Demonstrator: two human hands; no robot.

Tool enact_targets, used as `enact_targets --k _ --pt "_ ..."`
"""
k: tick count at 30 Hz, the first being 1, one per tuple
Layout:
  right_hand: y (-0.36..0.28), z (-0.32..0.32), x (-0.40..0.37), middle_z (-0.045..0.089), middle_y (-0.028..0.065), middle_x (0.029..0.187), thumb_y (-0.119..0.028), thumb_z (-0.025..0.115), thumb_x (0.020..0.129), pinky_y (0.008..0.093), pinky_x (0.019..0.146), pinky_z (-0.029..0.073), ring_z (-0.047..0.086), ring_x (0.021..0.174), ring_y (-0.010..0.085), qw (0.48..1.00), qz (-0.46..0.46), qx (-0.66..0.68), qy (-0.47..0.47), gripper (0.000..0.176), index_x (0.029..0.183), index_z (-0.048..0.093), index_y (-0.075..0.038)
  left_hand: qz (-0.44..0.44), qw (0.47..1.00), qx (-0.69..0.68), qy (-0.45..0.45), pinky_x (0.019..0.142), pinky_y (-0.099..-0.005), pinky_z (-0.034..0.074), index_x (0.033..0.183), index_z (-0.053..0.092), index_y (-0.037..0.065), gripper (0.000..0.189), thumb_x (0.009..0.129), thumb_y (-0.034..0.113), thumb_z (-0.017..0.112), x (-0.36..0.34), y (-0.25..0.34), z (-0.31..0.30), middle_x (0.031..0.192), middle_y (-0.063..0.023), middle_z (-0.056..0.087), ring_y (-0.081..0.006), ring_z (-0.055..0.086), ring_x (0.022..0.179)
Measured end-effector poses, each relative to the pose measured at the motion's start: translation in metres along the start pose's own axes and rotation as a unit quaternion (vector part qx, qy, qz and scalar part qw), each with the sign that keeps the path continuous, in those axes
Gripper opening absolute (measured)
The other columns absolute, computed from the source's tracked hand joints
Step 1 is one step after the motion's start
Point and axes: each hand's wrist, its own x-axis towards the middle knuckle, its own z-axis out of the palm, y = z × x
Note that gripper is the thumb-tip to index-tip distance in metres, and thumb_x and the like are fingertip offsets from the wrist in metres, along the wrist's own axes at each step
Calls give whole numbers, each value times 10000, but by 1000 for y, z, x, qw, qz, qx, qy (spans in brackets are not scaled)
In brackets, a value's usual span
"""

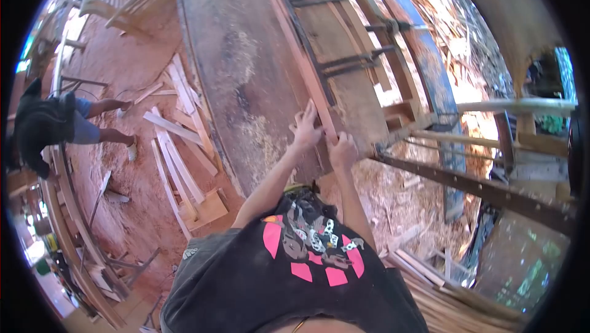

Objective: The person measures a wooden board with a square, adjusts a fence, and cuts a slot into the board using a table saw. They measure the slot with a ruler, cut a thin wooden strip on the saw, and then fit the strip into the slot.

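A long, narrow wooden strip (305,66) lies lengthwise along the worktable (215,19), its near end pointing at my body. My right hand (343,150) has its fingers closed around that near end. Just left of the strip, my left hand (305,129) rests with fingers spread, the fingertips right at the strip's edge. A dark metal frame (319,66) with crossbars runs along the strip's right side.
Loose wood offcuts (178,133) lie on the reddish ground to the left. A person (58,118) in dark top and blue shorts is at far left. Sawdust (261,142) covers part of the tabletop. A dark metal beam (479,188) extends to the right; planks (455,290) are stacked behind it.
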Motion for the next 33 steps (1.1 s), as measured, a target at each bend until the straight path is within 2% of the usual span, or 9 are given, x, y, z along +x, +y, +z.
enact_targets --k 5,7,10,12,21,25,28,32,33 --pt "24 9 -20 689 192 978 -349 777 856 538 829 519 670 946 410 987 -105 92 85 334 937 661 -47 -2 999 -31 31 1120 -721 199 1671 167 203 1048 841 318 798 4 -2 2 1727 0 215 -361 287 1479" --pt "27 21 -19 684 166 871 -319 766 852 538 796 499 662 910 401 995 -26 91 -14 304 884 634 -47 -18 1000 5 15 1132 -751 156 1673 150 209 1073 829 333 800 8 -2 0 1738 10 168 -358 273 1485" --pt "16 17 -16 677 126 800 -305 786 841 517 825 477 650 842 363 993 -74 89 27 276 892 651 -70 -3 999 46 19 1080 -660 254 1677 125 194 1140 793 341 830 12 -3 -1 1743 18 168 -346 295 1472" --pt "13 8 -14 676 97 776 -292 780 846 501 831 462 647 824 328 994 -88 53 23 238 867 666 -83 -7 999 33 20 1081 -660 253 1677 122 198 1138 796 334 829 12 3 -10 1743 23 168 -343 303 1468" --pt "0 13 0 719 102 901 -334 745 874 509 938 456 663 981 298 994 -96 -5 48 252 873 684 -89 -11 1000 9 18 1117 -662 244 1677 124 202 1097 825 301 809 20 -3 -8 1731 31 212 -337 354 1439" --pt "-8 9 4 719 99 894 -342 724 891 520 927 447 662 985 295 996 -79 -10 40 251 884 688 -93 35 996 -54 64 1119 -630 265 1672 154 153 1055 835 254 787 -5 -13 32 1728 -24 223 -348 364 1431" --pt "-10 17 6 716 96 887 -332 708 903 513 909 442 660 994 288 998 -54 23 16 241 894 683 -93 -2 997 -43 59 1114 -556 295 1675 167 171 1028 837 195 763 -21 0 34 1737 -12 207 -353 391 1394" --pt "-15 15 16 706 101 882 -346 679 924 505 873 449 662 957 298 994 -95 32 44 249 886 675 -100 -1 998 -39 47 1123 -540 288 1674 169 168 1024 840 196 763 -11 1 19 1739 -2 200 -355 367 1408" --pt "-14 21 17 696 110 879 -362 663 933 502 861 456 664 920 311 993 -95 37 57 262 870 668 -107 -6 999 -31 39 1107 -589 269 1677 152 176 1033 847 225 766 -9 0 18 1737 -1 207 -350 353 1425"
